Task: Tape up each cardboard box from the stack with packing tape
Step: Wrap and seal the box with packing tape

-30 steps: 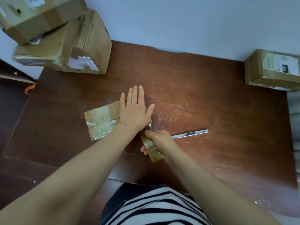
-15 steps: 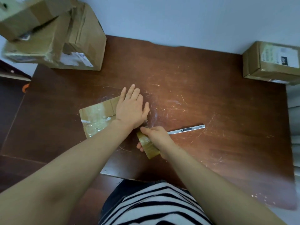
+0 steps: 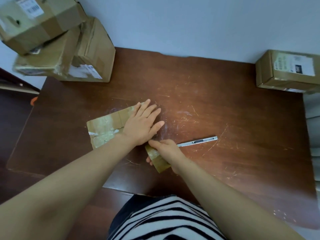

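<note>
Cardboard boxes in the stack (image 3: 65, 49) sit at the far left corner of the table (image 3: 225, 110), the top one tilted on the others. They are crumpled and patched with old tape. They look light and hollow, with walls that would dent under a hard squeeze, so each is best lifted by two opposite sides. A single labelled box (image 3: 285, 71) sits at the far right corner, well apart.

The small flat box (image 3: 105, 125) being worked on lies left of the table's middle, its top glossy with tape. That film looks slippery, and the box seems light enough to skid. The left hand (image 3: 142, 123) lies flat on its right end, fingers straight, pressing it down — a sound hold for something so thin.

Nearer the front edge, the right hand (image 3: 168, 149) has its fingers curled round the tape roll (image 3: 158, 160). The roll is stiff, but any loose strip would be sticky and quick to fold; whether one runs to the box I cannot tell. A slim metal cutter (image 3: 197, 142) lies just past that hand, pointing toward the right edge.
</note>
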A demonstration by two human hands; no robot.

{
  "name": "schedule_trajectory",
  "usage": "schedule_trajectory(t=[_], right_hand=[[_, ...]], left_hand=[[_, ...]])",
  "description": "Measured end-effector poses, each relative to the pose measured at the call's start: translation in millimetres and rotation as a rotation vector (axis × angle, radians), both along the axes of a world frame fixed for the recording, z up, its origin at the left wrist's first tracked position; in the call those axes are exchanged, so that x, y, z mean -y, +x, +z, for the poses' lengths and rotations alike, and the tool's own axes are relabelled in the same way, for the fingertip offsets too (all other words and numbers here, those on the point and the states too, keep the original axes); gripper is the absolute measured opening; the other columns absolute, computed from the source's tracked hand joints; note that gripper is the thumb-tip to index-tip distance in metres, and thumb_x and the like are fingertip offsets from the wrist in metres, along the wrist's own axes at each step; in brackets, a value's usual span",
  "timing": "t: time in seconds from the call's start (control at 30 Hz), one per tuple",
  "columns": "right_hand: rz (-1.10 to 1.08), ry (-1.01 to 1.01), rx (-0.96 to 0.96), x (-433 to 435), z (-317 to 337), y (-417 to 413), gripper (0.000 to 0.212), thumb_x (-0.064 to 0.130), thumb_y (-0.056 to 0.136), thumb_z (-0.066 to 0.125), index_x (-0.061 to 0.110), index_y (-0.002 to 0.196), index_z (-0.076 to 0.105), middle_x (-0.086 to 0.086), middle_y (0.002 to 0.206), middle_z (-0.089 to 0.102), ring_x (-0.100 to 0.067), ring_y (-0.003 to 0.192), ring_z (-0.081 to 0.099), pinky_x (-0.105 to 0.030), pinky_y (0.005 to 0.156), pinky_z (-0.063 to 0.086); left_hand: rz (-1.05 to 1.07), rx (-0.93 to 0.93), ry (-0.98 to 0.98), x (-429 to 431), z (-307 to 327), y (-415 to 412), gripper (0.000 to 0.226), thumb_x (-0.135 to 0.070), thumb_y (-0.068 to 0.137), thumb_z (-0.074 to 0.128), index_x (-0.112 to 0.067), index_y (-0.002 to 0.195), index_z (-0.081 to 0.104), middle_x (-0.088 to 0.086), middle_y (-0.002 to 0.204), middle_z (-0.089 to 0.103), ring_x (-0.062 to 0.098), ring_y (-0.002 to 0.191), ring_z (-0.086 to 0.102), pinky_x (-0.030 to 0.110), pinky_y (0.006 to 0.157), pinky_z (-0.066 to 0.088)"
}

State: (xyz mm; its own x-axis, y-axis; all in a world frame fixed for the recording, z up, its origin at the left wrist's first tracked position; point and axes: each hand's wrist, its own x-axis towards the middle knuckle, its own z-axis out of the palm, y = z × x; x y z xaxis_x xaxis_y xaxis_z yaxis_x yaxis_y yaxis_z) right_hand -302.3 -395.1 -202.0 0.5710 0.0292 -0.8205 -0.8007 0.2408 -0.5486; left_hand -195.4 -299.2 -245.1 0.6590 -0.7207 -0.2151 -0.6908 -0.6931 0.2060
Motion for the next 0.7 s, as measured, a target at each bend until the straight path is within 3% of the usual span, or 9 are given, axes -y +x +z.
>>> schedule_trajectory(t=[0.1,0.17,0.2,0.27,0.33,0.43,0.53,0.63,0.7], right_hand=[[0.026,0.000,0.027,1.9,-0.2,-7.8,0.023,0.024,0.093,0.051,0.004,0.096,0.062,-0.013,0.067,0.068,-0.020,0.053,0.060,-0.027,0.056,0.050],[0.042,-0.033,0.039,3.4,0.6,-13.4,0.017,0.019,0.092,0.048,0.011,0.091,0.063,-0.011,0.077,0.070,-0.019,0.064,0.062,-0.026,0.059,0.050],[0.046,-0.074,0.035,4.0,0.3,-16.0,0.015,0.017,0.090,0.049,0.015,0.089,0.064,-0.010,0.084,0.070,-0.018,0.070,0.062,-0.025,0.061,0.049],[0.062,-0.174,0.037,5.0,-1.8,-21.6,0.013,0.017,0.087,0.054,0.019,0.090,0.066,-0.004,0.091,0.068,-0.014,0.077,0.059,-0.023,0.062,0.045],[0.078,-0.222,0.076,6.9,-2.0,-24.5,0.011,0.018,0.086,0.058,0.021,0.092,0.067,0.000,0.091,0.065,-0.011,0.078,0.057,-0.021,0.060,0.042],[0.134,-0.259,0.149,8.8,0.5,-26.2,0.010,0.018,0.087,0.059,0.019,0.094,0.067,0.002,0.087,0.065,-0.007,0.075,0.056,-0.017,0.058,0.042],[0.200,-0.349,0.240,16.8,-2.2,-26.1,0.014,0.022,0.089,0.059,0.014,0.094,0.069,0.002,0.088,0.066,-0.011,0.081,0.059,-0.023,0.070,0.046],[0.243,-0.714,0.355,47.7,-17.1,-31.9,0.019,0.014,0.088,0.056,0.016,0.104,0.067,0.002,0.104,0.064,-0.015,0.100,0.058,-0.030,0.090,0.045],[0.484,-1.013,0.376,75.5,-29.1,-39.4,0.035,0.011,0.087,0.056,0.016,0.122,0.058,0.001,0.124,0.054,-0.017,0.117,0.047,-0.030,0.097,0.038]], left_hand=[[0.241,-0.360,-0.283,-2.7,21.1,2.2,0.053,-0.046,0.102,0.027,-0.021,0.149,0.032,-0.009,0.156,0.024,0.006,0.146,0.004,0.025,0.116,-0.003],[0.571,-0.348,-0.604,-10.5,39.7,-6.8,0.035,-0.029,0.101,0.042,-0.021,0.132,0.055,-0.011,0.136,0.049,0.005,0.131,0.037,0.023,0.107,0.027],[0.704,-0.273,-0.671,-15.9,47.8,-14.1,0.024,-0.026,0.099,0.045,-0.018,0.110,0.066,-0.007,0.114,0.063,0.009,0.110,0.054,0.029,0.092,0.041],[0.866,-0.309,-0.566,-30.4,54.1,-34.7,0.034,-0.027,0.097,0.045,-0.009,0.072,0.062,0.005,0.068,0.063,0.019,0.066,0.058,0.039,0.066,0.047],[0.987,-0.659,-0.373,-37.8,59.5,-56.9,0.047,-0.038,0.099,0.043,-0.008,0.066,0.059,0.006,0.051,0.057,0.021,0.047,0.054,0.032,0.050,0.045],[1.175,-1.106,-0.315,-32.9,55.7,-81.5,0.049,-0.056,0.092,0.050,-0.009,0.088,0.062,0.011,0.065,0.064,0.022,0.055,0.063,0.025,0.048,0.050],[1.438,-1.240,-0.711,-15.4,38.3,-88.3,0.030,-0.032,0.087,0.068,-0.006,0.102,0.064,0.012,0.081,0.068,0.023,0.074,0.067,0.030,0.058,0.055],[1.642,-1.285,-1.014,-0.5,25.7,-87.2,0.026,-0.004,0.087,0.065,-0.001,0.111,0.058,0.012,0.084,0.067,0.020,0.070,0.066,0.027,0.046,0.052],[1.671,-1.315,-1.064,4.4,24.0,-88.0,0.021,-0.003,0.087,0.061,-0.004,0.108,0.057,0.010,0.081,0.064,0.019,0.069,0.064,0.030,0.050,0.051]])
